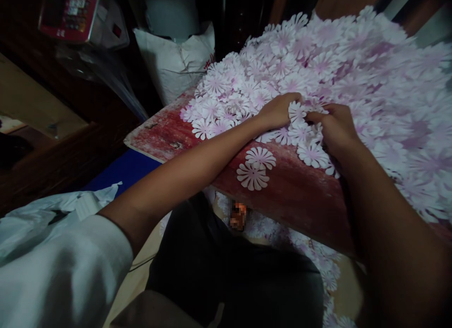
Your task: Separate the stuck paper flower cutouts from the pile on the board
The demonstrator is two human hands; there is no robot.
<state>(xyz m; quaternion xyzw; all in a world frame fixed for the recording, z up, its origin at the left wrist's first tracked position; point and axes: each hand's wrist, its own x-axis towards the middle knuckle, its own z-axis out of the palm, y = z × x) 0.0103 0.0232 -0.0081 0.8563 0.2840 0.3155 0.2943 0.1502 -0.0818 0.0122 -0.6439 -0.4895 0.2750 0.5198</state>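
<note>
Left hand [277,111]: half open, palm down, fingers resting on paper daisies [296,112].
Right hand [337,130]: fingers curled at the pile's edge; grip cannot be told.
Surface: red-stained board [293,196], two loose daisies [254,170] at 6 o'clock, heaped daisies at 1 o'clock.
Room: red packet [68,12] at 10 o'clock, white sack [173,66] at 11 o'clock.
In the way: dark-trousered lap [229,271] at 6 o'clock.

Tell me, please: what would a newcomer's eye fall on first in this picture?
A great heap of pink-and-white flower cut-outs spreads over the far right of a worn red board. At its near edge, the left hand and right hand rest among the flowers, and two loose cut-outs lie apart on the board below.
</note>
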